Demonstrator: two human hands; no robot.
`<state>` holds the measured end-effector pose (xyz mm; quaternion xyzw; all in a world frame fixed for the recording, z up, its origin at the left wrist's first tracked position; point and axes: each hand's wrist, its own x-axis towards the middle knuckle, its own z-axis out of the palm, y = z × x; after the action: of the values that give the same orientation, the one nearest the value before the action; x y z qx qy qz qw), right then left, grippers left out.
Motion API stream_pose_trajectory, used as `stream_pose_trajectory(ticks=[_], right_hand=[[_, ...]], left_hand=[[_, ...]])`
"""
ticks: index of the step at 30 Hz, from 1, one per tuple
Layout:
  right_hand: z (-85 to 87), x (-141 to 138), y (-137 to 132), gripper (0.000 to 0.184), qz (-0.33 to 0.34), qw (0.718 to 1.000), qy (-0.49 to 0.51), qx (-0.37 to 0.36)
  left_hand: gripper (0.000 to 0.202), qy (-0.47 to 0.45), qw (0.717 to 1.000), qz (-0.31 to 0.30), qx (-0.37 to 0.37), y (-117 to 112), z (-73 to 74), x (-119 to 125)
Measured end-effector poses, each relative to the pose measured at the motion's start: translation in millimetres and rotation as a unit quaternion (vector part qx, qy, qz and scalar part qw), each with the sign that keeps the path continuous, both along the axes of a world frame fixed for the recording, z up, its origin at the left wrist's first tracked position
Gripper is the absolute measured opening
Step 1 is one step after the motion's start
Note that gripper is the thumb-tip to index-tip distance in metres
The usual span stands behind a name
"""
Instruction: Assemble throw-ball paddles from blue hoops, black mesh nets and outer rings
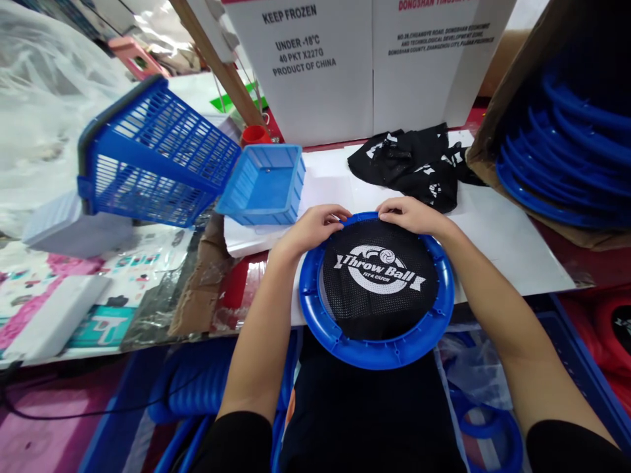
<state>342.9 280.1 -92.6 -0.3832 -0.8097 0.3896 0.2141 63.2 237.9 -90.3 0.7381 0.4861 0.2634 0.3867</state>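
A round blue plastic ring (379,353) rests at the table's front edge, tilted toward my body. Inside it lies a black mesh disc (367,309) with white "Throw Ball" lettering. My left hand (319,226) is closed, its fingertips pinching the ring's far rim on the left. On the right of that far rim, my right hand (413,214) is also closed, fingers pressed at the mesh's edge. Loose black mesh pieces (399,157) with white print lie in a crumpled pile beyond my right hand. Fingertip contact underneath the rim is hidden.
Left of my hands stand a light blue tray (269,187) and a tilted blue basket (152,157). White cartons (315,85) rise behind. At the right, a box (493,125) holds stacked blue rings (552,164). More blue rings (197,387) sit below the table.
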Motion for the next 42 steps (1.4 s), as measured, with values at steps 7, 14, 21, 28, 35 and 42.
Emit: stream_pose_trajectory(ticks=[7, 14, 21, 28, 35, 42], right_hand=[[1.4, -4.6, -0.8, 0.015, -0.003, 0.998, -0.037, 0.047], [3.3, -8.9, -7.7, 0.023, 0.026, 0.975, -0.131, 0.177], [9.4, -9.2, -6.5, 0.021, 0.031, 0.982, -0.097, 0.161], [-0.8, -29.8, -4.5, 0.015, 0.056, 0.989, -0.023, 0.135], [-2.7, -25.2, -5.9, 0.016, 0.050, 0.994, 0.000, 0.098], [-1.9, -26.0, -8.9, 0.016, 0.036, 0.995, -0.003, 0.089]], left_hand=[[0.035, 0.090, 0.988, -0.047, 0.119, -1.9, 0.8, 2.8], [0.038, 0.143, 0.978, -0.029, 0.152, -10.6, 5.3, 21.3], [0.015, 0.109, 0.984, -0.007, 0.141, -13.6, 5.1, 37.0], [0.014, 0.030, 0.997, 0.047, 0.057, -7.3, 3.7, 33.3], [0.016, 0.046, 0.996, 0.018, 0.071, -7.4, 1.8, 31.2], [0.017, 0.066, 0.994, 0.014, 0.084, -9.0, 3.6, 31.7]])
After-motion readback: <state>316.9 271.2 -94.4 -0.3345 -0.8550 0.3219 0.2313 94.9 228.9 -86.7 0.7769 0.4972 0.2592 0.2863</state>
